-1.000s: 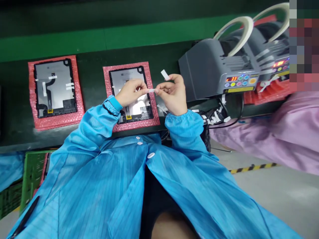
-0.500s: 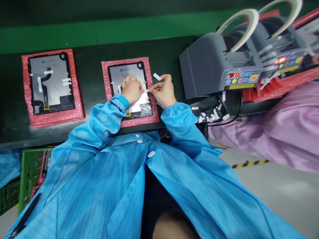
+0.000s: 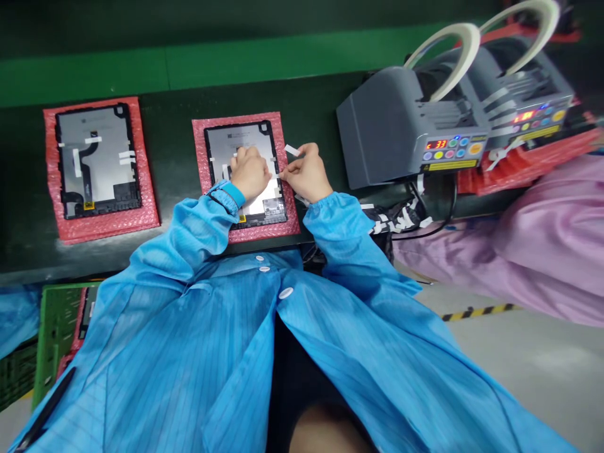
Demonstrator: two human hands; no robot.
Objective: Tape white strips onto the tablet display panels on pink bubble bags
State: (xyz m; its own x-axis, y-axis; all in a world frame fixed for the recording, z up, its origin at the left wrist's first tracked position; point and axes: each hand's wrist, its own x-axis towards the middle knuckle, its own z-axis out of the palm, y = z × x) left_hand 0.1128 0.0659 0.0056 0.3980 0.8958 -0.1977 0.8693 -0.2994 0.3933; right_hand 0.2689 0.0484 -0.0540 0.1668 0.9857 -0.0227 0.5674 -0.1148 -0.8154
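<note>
A tablet screen panel (image 3: 255,138) with a black frame and silver back lies on pink bubble wrap (image 3: 203,154). My left hand (image 3: 250,172) rests over its middle with fingers curled and closed, the thumb side at a short white tape strip (image 3: 275,177) on the panel's right edge. What those fingers hold, if anything, is hidden. At the strip's outer end, my right hand (image 3: 309,173) pinches with thumb and forefinger. Another piece of white tape (image 3: 292,150) sticks out from its upper fingers, above the bubble wrap. Part of the panel is covered by my left hand.
Left on the dark bench is a second panel (image 3: 106,151) on bubble wrap, with several tape strips on it. Two grey tape dispensers (image 3: 382,132) stand at the right. A green crate (image 3: 56,327) sits below left; a person's pink garment (image 3: 542,239) is at the right.
The view has shifted slightly. My right hand has edged a little left, and the tape on its upper fingers now lies flatter. Both hands stay at the panel's right edge strip.
</note>
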